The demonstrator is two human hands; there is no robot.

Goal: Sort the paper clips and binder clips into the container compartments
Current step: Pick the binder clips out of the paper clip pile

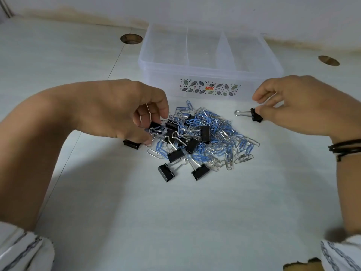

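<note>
Pinching a black binder clip (256,115) by its body, the right hand (298,103) is holding it just above the desk (117,202), apart from the pile (197,137). Left hand (125,112) is curling over the pile's left edge w/ a silver paper clip (148,114) in its grip. Container (210,63), 3 compartments, is sitting empty behind. Risk, imo: tangled paper clips dragging along w/ a lifted binder clip & landing in the wrong compartment.

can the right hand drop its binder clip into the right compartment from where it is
Probably yes. The right hand pinches a binder clip just beside the open container; no lid, and nothing stands between it and the right compartment.
</note>
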